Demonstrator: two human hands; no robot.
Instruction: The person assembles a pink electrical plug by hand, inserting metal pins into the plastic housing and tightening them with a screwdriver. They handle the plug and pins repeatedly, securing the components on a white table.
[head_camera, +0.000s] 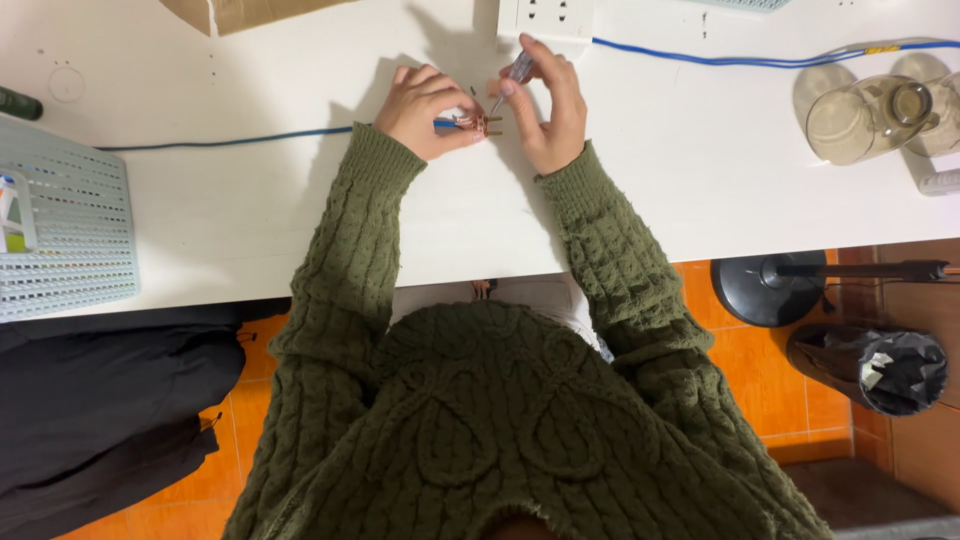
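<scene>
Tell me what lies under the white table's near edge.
Under the white table, orange floor tiles, a round black stand base and a bin with a black liner show. The person's lap and legs are mostly covered by the green sweater.

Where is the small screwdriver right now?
In the head view, the small clear-handled screwdriver is in the right hand, top centre, below the white power strip.

I see a white table (700, 170), a blue cable (250, 138) across it, olive-green cable-knit sleeves (345, 260) — chunky pattern — a pale grey perforated basket (70, 235), orange floor tiles (760, 370) and a black bin bag (885, 370).
</scene>
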